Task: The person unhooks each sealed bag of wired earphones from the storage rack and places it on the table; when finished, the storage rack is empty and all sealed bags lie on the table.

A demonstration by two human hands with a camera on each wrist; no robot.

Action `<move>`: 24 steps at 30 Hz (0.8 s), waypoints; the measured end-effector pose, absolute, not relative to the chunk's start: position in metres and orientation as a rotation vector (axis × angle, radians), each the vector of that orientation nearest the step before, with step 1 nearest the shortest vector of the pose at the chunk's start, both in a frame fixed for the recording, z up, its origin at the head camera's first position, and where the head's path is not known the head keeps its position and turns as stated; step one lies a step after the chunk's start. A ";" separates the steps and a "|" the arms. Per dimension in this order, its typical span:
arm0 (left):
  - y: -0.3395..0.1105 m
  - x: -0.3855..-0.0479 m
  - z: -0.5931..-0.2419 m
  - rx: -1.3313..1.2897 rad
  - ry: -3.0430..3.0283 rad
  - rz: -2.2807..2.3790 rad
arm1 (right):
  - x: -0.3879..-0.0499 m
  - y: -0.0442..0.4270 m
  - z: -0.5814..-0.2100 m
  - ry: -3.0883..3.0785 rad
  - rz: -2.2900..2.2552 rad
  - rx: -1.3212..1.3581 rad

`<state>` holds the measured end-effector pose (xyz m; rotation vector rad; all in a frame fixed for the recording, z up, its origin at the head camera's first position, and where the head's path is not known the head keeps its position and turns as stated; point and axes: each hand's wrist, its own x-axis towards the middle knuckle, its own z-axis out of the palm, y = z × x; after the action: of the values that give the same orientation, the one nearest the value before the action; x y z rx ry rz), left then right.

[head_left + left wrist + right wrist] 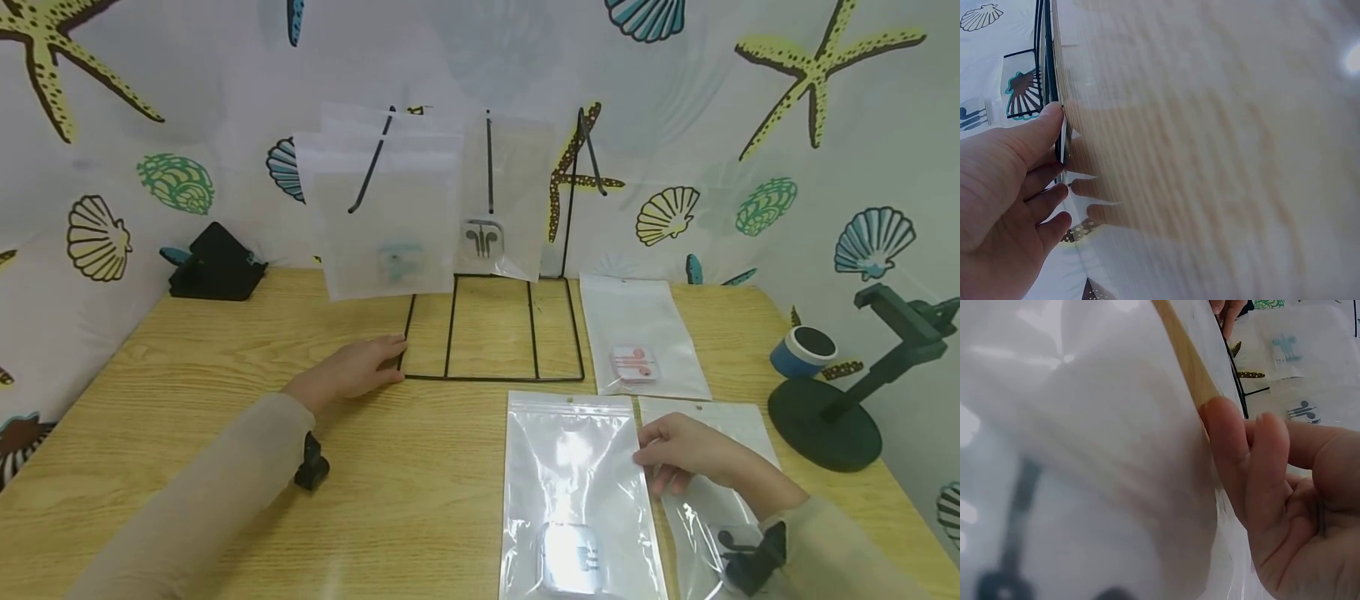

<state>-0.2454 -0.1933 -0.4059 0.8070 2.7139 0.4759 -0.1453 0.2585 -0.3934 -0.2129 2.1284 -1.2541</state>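
Reaching in at the right edge of a clear bag, the right hand has fingertips on the plastic; pinched or not, I can't tell! Right below it, partly covered, lies a second bag. Across to the left hand, thumb and fingers apart, touching the base of a black wire rack. Hanging bags screen the rack's back, a third bag lies alongside, and far right, a dark stand with a blue cup near its base!
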 end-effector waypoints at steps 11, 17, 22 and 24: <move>-0.193 -0.245 -0.406 0.802 2.725 0.476 | -0.148 0.254 -0.392 2.138 -1.218 -0.237; -0.193 -0.245 -0.405 0.789 2.710 0.476 | -0.150 0.255 -0.390 2.147 -1.206 -0.199; -0.193 -0.245 -0.406 0.795 2.713 0.474 | -0.152 0.257 -0.385 2.173 -1.189 -0.187; -0.194 -0.246 -0.407 0.795 2.714 0.477 | -0.153 0.258 -0.383 2.183 -1.178 -0.189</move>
<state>-0.2459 -0.1936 -0.4067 0.7954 2.7144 0.4773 -0.1535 0.2583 -0.3827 -0.1886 2.1827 -1.1776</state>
